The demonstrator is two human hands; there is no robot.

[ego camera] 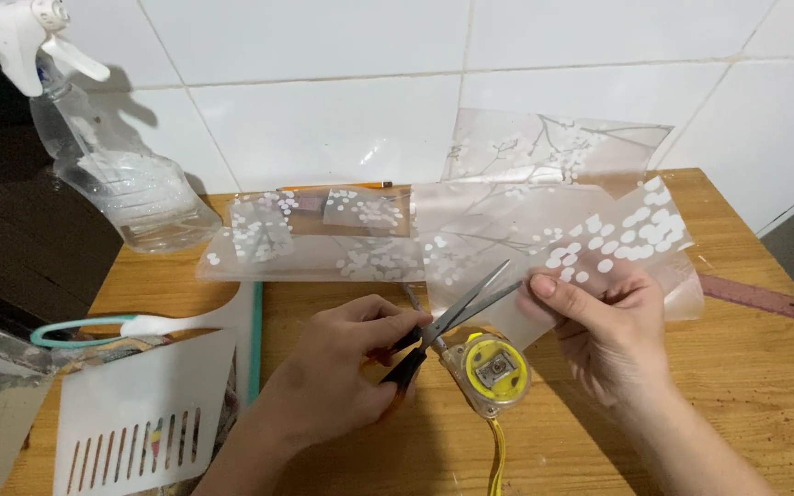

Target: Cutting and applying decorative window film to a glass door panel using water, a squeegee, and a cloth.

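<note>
- Wooden table (746, 386) first, set against the white tiled wall (342, 110); everything sits on it or hangs just above it.
- Frosted patterned film (544, 239) spreads from the table's back edge toward its middle, long axis running left to right, one loose end lifted up on the right.
- Clear spray bottle (130, 184) stands at the back left corner; a white slotted scraper (140, 413) lies near the front left edge.
- Right hand (613, 326) pinches the lifted film end, thumb on top, fingers folded beneath.
- Left hand (342, 377) is closed through the scissors' handles.
- Scissors (448, 321) point up and to the right, blades parted, tips meeting the film's edge right beside the right thumb, so the film lies right of the blades.
- Yellow tape measure (493, 372) rests just under the blades, mid-front.
</note>
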